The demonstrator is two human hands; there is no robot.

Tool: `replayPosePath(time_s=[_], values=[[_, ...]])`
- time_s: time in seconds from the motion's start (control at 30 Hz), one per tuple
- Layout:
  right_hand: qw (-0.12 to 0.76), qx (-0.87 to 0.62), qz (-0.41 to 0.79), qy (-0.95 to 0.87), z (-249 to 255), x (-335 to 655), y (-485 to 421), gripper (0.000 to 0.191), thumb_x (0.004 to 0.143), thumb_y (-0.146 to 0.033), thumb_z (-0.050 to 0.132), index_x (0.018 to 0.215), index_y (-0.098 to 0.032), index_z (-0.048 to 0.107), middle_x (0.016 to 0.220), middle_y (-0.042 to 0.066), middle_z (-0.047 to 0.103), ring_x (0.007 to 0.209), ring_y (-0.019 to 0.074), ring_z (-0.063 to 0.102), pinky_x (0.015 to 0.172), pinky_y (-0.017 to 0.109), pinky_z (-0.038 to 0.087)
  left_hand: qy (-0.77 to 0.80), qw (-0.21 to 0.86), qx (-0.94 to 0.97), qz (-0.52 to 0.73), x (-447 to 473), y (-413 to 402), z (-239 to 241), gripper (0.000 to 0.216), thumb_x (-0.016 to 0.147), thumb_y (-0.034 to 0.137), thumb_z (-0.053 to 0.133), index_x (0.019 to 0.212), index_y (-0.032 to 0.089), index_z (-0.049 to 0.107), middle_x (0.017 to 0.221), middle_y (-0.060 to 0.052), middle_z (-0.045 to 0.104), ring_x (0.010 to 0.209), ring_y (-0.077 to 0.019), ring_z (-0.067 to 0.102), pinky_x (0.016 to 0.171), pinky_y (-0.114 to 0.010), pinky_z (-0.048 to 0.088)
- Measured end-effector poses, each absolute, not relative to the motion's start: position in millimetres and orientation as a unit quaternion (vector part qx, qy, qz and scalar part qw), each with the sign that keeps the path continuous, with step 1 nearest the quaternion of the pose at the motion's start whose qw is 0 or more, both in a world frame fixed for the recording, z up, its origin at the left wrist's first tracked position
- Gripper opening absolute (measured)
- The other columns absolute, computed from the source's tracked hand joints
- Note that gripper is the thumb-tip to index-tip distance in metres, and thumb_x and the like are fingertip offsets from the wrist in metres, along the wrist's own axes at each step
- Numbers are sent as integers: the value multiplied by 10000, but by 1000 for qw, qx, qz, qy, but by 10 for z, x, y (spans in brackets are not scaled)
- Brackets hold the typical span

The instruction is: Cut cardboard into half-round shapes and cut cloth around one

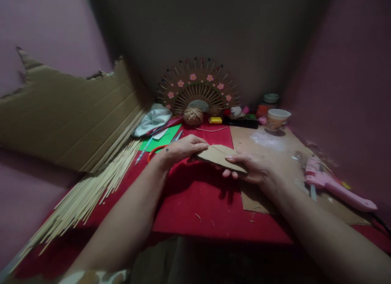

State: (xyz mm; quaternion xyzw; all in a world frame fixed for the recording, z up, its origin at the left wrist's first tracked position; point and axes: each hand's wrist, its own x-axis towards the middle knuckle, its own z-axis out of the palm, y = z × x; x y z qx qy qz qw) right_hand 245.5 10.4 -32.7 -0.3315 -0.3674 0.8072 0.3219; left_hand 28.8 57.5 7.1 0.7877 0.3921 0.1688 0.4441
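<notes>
Now your left hand (186, 147) and right hand (252, 166) pinch the cardboard piece (218, 155) behind the counter's front edge (207, 230): likely light, stiffish, best held by ends.

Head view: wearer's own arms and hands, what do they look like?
Left hand and right hand are gloveless; both forearms look bare. A small, dark, round mark sits near the left wrist. White fabric with brown patches, possibly a sleeve, shows by the left forearm, bottom edge.
</notes>
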Motion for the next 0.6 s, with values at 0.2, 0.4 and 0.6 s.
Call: replayPosePath(time_s=[0.2, 0.4, 0.6], values=[[321, -347, 808, -351, -315, 2467, 99, 229, 831, -100, 436, 1019, -68, 564, 796, 121, 684, 606, 163, 684, 434, 151, 532, 397, 425, 800, 149, 297, 595, 69, 314, 808, 396, 489, 891, 131, 636, 593, 18, 514, 477, -80, 409, 446, -209, 292], [325, -330, 811, -358, -347, 2461, 115, 240, 824, -90, 437, 1050, -104, 517, 829, 116, 678, 629, 172, 690, 461, 171, 553, 402, 422, 801, 140, 295, 603, 60, 313, 811, 405, 476, 879, 141, 630, 581, 19, 502, 475, -85, 409, 445, -215, 284], [313, -321, 827, -340, -300, 2428, 89, 349, 829, -76, 418, 1177, -85, 430, 813, 133, 657, 632, 189, 687, 541, 238, 583, 428, 420, 785, 156, 374, 545, 27, 388, 785, 526, 489, 782, 157, 609, 656, -3, 547, 539, -102, 448, 475, -222, 311]])
